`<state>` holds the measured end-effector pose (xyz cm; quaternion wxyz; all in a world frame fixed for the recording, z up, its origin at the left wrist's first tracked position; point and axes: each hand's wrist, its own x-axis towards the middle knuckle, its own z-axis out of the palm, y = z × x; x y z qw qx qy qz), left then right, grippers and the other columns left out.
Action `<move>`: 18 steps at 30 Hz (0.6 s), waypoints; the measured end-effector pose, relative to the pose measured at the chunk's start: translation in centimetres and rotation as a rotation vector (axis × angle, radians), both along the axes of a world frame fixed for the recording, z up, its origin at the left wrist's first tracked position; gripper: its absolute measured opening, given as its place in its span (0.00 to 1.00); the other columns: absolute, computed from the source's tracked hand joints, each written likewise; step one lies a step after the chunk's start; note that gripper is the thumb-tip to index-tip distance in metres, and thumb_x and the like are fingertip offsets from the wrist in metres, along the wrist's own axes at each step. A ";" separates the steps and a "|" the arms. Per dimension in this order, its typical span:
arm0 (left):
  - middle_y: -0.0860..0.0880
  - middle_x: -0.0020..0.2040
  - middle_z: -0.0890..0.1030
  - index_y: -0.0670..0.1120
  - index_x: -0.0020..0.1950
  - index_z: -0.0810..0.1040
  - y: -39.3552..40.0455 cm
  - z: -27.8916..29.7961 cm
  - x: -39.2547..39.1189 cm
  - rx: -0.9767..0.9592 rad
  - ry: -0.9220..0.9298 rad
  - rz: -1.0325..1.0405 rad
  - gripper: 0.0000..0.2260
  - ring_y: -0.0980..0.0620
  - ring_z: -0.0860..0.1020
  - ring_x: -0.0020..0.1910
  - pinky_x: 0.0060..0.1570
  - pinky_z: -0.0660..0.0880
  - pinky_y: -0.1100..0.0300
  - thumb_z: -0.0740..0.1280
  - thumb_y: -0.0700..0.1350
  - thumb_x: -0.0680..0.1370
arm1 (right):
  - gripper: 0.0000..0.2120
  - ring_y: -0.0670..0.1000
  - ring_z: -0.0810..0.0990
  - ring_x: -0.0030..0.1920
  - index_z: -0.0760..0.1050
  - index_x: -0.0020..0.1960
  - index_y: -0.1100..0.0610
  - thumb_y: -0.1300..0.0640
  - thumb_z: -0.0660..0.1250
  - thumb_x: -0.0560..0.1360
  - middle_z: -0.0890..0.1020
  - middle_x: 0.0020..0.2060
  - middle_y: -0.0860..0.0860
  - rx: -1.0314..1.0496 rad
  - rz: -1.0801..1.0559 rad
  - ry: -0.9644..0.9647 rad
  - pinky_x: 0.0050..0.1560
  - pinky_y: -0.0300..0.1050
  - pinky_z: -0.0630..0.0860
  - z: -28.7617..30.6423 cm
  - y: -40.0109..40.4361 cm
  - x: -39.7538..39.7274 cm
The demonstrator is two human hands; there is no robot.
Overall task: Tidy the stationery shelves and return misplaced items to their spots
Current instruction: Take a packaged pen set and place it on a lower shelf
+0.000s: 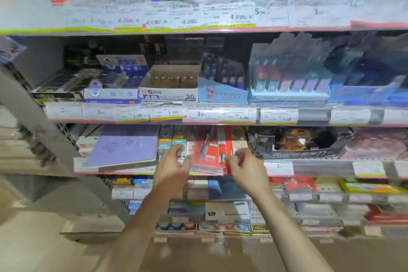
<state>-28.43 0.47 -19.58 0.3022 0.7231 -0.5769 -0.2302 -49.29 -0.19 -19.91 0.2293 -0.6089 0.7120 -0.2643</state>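
1. Here, in the head view, the landmark is the red stationery packs (pixel 209 148), a stack of flat red-and-white packets lying on the third shelf (pixel 320 169) down, their front edges reaching the shelf's price rail.
2. The left hand (pixel 171 166) is raised just left of the red packs, fingers loosely curled and spread. Its fingertips sit at the packs' left edge, but motion blur hides whether they touch, and the grip encloses nothing that can be seen.
3. The right hand (pixel 245 168) is raised just right of the red packs, thumb and fingers bent toward their lower right corner. Whether this grip pinches the packs or only nears them cannot be told.
4. Left of the red packs, behind the left hand, stand narrow teal and orange boxes (pixel 173 139). Further left a purple notebook (pixel 123 150) lies tilted, its front edge over the price rail.
5. Right of the red packs sits a dark display tray (pixel 309 152) with brownish goods inside, too blurred to name.
6. Above the red packs, on the next shelf up, a white eraser box (pixel 169 95) marked "4B ERASER 30" stands open with tan erasers inside. A light blue carton (pixel 223 93) is just beside it on the right, and a blue and white box (pixel 112 93) on the left.
7. Below the red packs, lower shelves hold more packaged stationery, blurred.
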 end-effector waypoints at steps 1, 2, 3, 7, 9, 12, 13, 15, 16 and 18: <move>0.52 0.61 0.77 0.52 0.69 0.70 -0.4 -0.3 0.1 0.027 0.003 -0.011 0.20 0.52 0.78 0.52 0.54 0.75 0.54 0.63 0.55 0.79 | 0.20 0.58 0.82 0.51 0.76 0.58 0.56 0.40 0.63 0.78 0.84 0.48 0.53 0.023 -0.012 -0.008 0.45 0.47 0.70 -0.3 -0.5 0.3; 0.51 0.61 0.78 0.52 0.69 0.70 -0.6 -0.6 0.1 0.047 0.020 -0.014 0.19 0.50 0.78 0.53 0.54 0.75 0.53 0.64 0.55 0.79 | 0.20 0.58 0.82 0.51 0.77 0.54 0.56 0.39 0.63 0.78 0.85 0.46 0.53 0.068 -0.024 -0.038 0.45 0.47 0.71 -0.6 -0.8 0.6; 0.50 0.60 0.78 0.51 0.68 0.71 -0.9 -0.9 0.1 0.074 0.045 -0.009 0.19 0.48 0.79 0.53 0.53 0.76 0.53 0.64 0.54 0.79 | 0.20 0.58 0.82 0.50 0.78 0.50 0.55 0.38 0.64 0.77 0.85 0.45 0.53 0.093 -0.031 -0.091 0.45 0.46 0.73 -1.1 -1.2 0.9; 0.52 0.56 0.78 0.50 0.66 0.73 -1.5 -1.2 0.0 0.131 0.270 -0.003 0.15 0.58 0.77 0.43 0.37 0.73 0.67 0.65 0.46 0.80 | 0.21 0.59 0.85 0.41 0.70 0.38 0.53 0.36 0.70 0.69 0.85 0.35 0.55 0.226 -0.042 -0.424 0.48 0.57 0.81 -3.2 -2.2 1.8; 0.49 0.50 0.80 0.49 0.65 0.74 -1.4 -1.5 0.0 0.127 0.369 -0.018 0.14 0.56 0.77 0.40 0.32 0.72 0.69 0.63 0.42 0.80 | 0.17 0.59 0.85 0.38 0.68 0.39 0.55 0.46 0.72 0.74 0.83 0.31 0.54 0.226 -0.051 -0.572 0.47 0.58 0.82 -2.5 -2.0 2.2; 0.42 0.55 0.81 0.48 0.67 0.73 -1.4 -1.8 0.5 0.141 0.438 -0.047 0.18 0.51 0.79 0.43 0.39 0.73 0.64 0.65 0.41 0.78 | 0.07 0.56 0.84 0.35 0.70 0.50 0.59 0.62 0.69 0.79 0.82 0.35 0.56 0.231 -0.087 -0.773 0.41 0.53 0.82 -1.3 -1.6 3.0; 0.42 0.56 0.81 0.48 0.68 0.72 -1.5 -1.8 0.7 0.155 0.459 -0.058 0.19 0.51 0.80 0.44 0.41 0.73 0.64 0.65 0.41 0.77 | 0.07 0.55 0.84 0.36 0.72 0.54 0.62 0.63 0.68 0.79 0.83 0.37 0.57 0.231 -0.095 -0.819 0.43 0.53 0.84 -1.3 -1.6 3.1; 0.43 0.52 0.80 0.48 0.68 0.70 -1.2 -1.5 1.0 0.181 0.504 -0.084 0.19 0.54 0.80 0.40 0.37 0.74 0.66 0.65 0.41 0.77 | 0.08 0.57 0.83 0.38 0.73 0.56 0.63 0.63 0.68 0.78 0.84 0.40 0.59 0.212 -0.107 -0.838 0.48 0.63 0.83 -1.2 -1.6 3.2; 0.43 0.48 0.79 0.49 0.68 0.69 -1.0 -1.4 1.0 0.190 0.519 -0.103 0.19 0.55 0.79 0.35 0.33 0.73 0.67 0.65 0.41 0.78 | 0.05 0.58 0.82 0.39 0.74 0.53 0.62 0.64 0.68 0.78 0.84 0.40 0.60 0.198 -0.108 -0.817 0.48 0.65 0.82 -0.9 -1.3 3.2; 0.44 0.43 0.79 0.50 0.68 0.69 -0.8 -1.5 1.2 0.189 0.538 -0.138 0.18 0.55 0.79 0.33 0.32 0.75 0.67 0.65 0.42 0.79 | 0.03 0.57 0.82 0.37 0.76 0.47 0.59 0.65 0.67 0.78 0.85 0.39 0.59 0.147 -0.105 -0.787 0.46 0.59 0.83 -0.6 -0.9 2.9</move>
